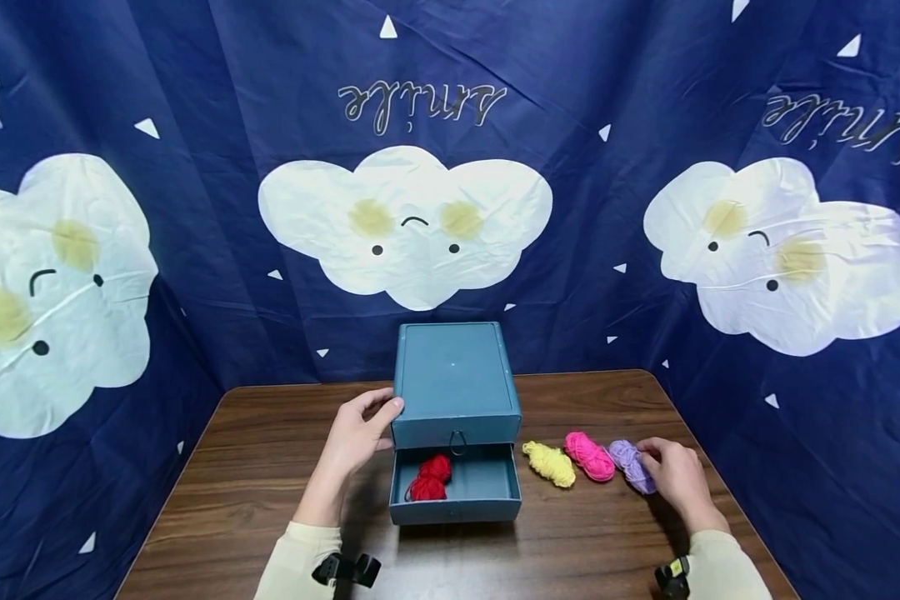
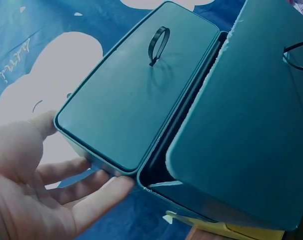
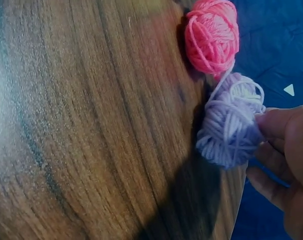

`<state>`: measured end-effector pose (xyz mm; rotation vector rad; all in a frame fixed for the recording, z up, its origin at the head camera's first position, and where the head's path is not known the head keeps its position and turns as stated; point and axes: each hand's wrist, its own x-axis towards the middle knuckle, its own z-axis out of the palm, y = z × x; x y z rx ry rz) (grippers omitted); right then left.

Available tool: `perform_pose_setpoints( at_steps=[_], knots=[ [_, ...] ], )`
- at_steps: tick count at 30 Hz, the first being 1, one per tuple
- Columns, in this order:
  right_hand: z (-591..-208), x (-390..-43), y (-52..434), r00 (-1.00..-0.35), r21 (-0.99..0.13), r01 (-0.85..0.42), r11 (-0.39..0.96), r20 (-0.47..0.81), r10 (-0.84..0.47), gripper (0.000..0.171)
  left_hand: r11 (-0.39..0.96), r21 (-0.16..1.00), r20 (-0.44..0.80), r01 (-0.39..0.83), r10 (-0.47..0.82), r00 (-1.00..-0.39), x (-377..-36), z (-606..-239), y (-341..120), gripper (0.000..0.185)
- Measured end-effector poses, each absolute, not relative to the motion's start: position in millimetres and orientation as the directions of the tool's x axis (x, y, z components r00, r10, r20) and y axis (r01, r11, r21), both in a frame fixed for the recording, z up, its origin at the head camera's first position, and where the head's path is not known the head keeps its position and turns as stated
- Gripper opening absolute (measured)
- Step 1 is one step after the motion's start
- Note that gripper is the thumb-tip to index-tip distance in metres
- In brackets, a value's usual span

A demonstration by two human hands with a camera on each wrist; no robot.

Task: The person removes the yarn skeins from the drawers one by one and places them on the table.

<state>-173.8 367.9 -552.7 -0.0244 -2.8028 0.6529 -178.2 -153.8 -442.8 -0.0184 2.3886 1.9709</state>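
Observation:
A teal drawer box (image 1: 457, 371) stands on the table with its lower drawer (image 1: 456, 512) pulled out. In that drawer lies a red yarn skein (image 1: 429, 479). My left hand (image 1: 360, 429) rests on the box's left front corner, thumb by the top edge and fingers along the side. The closed upper drawer (image 2: 126, 95) has a black loop pull (image 2: 159, 45). To the right, my right hand (image 1: 677, 475) pinches the outer end of a purple yarn skein (image 3: 231, 125). Beside it lies a pink yarn skein (image 1: 589, 456), then a yellow one (image 1: 549, 464).
The wood-grain table (image 1: 270, 467) ends close behind the box and just beyond the right hand. A dark blue cloth (image 1: 592, 67) with white clouds hangs around the back and sides.

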Motion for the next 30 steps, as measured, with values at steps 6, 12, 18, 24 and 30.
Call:
perform_pose_setpoints(
  at_steps=[6,12,18,24,30],
  knots=[
    [-557.0,-178.7,370.5,-0.963,-0.428,-0.042,0.903,0.259,0.078,0.011,0.192,0.98,-0.051,-0.048,0.015,-0.999,-178.7,-443.5,-153.7,0.056],
    [-557.1,-182.9,372.4,-0.968,-0.426,-0.045,0.904,0.243,0.066,0.012,0.194,0.98,-0.047,-0.044,0.009,-0.999,-176.8,-441.2,-152.4,0.054],
    [-558.0,-183.9,372.8,-0.968,-0.437,-0.056,0.898,0.246,0.06,0.012,0.213,0.976,-0.044,-0.043,0.0,-0.999,-177.9,-439.8,-152.5,0.053],
    [-556.9,-180.9,374.6,-0.963,-0.436,-0.081,0.896,0.265,0.042,0.011,0.213,0.975,-0.057,-0.056,-0.004,-0.998,-181.3,-440.9,-152.9,0.052],
    [-549.4,-178.8,373.9,-0.945,-0.412,-0.124,0.903,0.327,0.02,0.01,0.219,0.974,-0.06,-0.06,-0.008,-0.998,-182.4,-441.8,-152.3,0.054]
  ],
)
